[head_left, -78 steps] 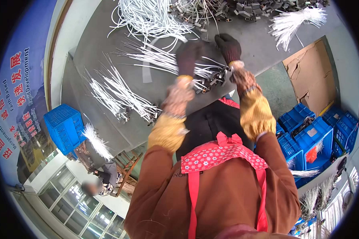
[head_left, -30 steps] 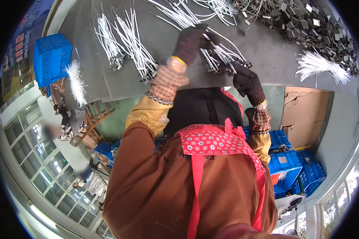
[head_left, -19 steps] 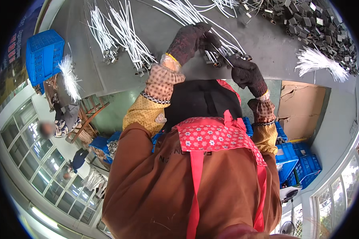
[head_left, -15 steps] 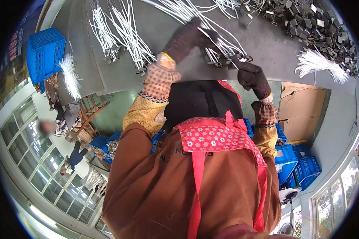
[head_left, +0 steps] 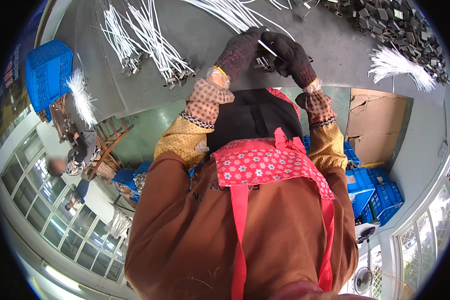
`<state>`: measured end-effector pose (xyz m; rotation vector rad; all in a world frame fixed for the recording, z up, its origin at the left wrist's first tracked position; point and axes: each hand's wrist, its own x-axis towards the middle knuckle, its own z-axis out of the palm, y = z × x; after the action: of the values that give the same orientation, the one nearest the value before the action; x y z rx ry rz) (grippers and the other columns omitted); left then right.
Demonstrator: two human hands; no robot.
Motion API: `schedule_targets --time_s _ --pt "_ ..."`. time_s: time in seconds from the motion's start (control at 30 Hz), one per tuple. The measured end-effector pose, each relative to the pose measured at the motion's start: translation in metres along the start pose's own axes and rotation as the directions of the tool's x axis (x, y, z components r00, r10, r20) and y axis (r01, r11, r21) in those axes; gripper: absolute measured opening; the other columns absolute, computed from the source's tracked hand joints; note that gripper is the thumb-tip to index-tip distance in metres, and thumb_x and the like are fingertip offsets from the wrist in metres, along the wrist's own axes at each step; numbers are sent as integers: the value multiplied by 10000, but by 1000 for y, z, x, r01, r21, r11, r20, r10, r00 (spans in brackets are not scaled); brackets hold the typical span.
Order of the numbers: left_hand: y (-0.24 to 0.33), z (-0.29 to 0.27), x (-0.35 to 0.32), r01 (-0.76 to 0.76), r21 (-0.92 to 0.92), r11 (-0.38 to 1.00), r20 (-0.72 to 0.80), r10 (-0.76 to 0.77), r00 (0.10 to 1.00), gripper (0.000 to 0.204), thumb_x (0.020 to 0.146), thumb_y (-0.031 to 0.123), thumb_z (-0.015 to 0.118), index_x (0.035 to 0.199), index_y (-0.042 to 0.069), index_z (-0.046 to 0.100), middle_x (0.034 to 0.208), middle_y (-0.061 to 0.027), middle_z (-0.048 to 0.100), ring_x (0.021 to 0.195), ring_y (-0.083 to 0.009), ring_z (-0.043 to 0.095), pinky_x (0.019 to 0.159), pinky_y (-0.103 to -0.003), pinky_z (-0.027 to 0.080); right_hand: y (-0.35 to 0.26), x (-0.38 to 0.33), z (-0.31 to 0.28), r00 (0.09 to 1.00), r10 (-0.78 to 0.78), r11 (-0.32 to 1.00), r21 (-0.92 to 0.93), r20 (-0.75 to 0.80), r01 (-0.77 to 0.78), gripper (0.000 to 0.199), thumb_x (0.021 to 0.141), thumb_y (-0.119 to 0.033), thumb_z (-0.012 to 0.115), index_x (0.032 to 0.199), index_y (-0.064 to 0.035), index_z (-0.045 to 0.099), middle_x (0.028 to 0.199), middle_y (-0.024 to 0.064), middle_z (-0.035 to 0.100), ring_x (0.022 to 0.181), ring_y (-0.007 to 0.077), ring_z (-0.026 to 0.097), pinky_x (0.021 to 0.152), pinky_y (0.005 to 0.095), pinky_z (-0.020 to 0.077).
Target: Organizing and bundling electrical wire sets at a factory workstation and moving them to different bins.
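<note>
My left hand (head_left: 241,54), in a dark knit glove, is closed at the near end of a bundle of white wires (head_left: 230,16). Its fingertips meet those of my right hand (head_left: 291,56), gloved alike and curled. A thin white strip (head_left: 268,48) slants between the hands, its lower end at my right fingers. Exactly what the left fingers grip is hidden by the glove. Small dark end pieces (head_left: 263,63) of the wires show beneath the hands. To the left lie two more wire bundles (head_left: 157,42) with dark and metallic ends.
A heap of small black boxes (head_left: 395,30) covers the table's far right, beside a sheaf of white strips (head_left: 402,70). A blue crate (head_left: 49,75) and another white sheaf (head_left: 81,96) are at the left. Blue crates (head_left: 382,200) stand low right; people (head_left: 80,152) are beyond the left side.
My right hand has moved left and up to meet my left hand over the wires. The left hand has shifted slightly, and the white strip now shows between them.
</note>
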<state>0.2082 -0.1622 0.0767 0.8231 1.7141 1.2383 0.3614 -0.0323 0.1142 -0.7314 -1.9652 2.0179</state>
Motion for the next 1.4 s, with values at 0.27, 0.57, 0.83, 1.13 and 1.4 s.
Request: schedule_targets --time_s 0.27,0.57,0.83,1.13,1.4 --pt "27 -4 -10 387 -310 868 -65 -425 903 550 977 536 514 840 20 647 764 -72 642 709 -171 576 718 -335 480 -12 32 25 995 -86 991 -96 43 90 373 966 -329 539 1160 -36 661 986 86 674 759 131 639 629 284 519" --pt "64 -17 -6 375 -403 835 -151 -465 872 373 920 389 657 849 23 646 759 -23 588 720 -138 521 689 -316 436 -28 43 40 993 -117 993 13 29 117 384 983 -290 493 1263 -59 617 895 48 684 678 99 615 577 238 480" --pt "50 -8 -4 441 -180 879 -255 -475 842 461 943 441 525 976 0 656 852 -141 676 794 -278 632 752 -387 486 -11 54 43 989 121 989 -76 -88 -128 463 946 -387 598 1310 -102 574 1062 163 701 920 297 702 762 375 551" --pt "-34 -4 -3 343 264 902 -347 -243 906 457 987 451 421 1136 55 593 1018 -277 651 937 -454 626 832 -508 483 -28 59 -4 996 -43 519 -850 76 87 485 856 -441 666 1262 -177 624 1096 115 699 976 320 673 806 445 529" --pt "-24 6 41 536 564 628 -508 -248 825 668 908 500 505 1201 -100 505 1081 -396 588 991 -512 615 880 -539 478 18 81 52 980 200 588 -802 22 -102 363 873 -381 628 1168 -170 644 998 166 710 910 371 684 767 476 531"
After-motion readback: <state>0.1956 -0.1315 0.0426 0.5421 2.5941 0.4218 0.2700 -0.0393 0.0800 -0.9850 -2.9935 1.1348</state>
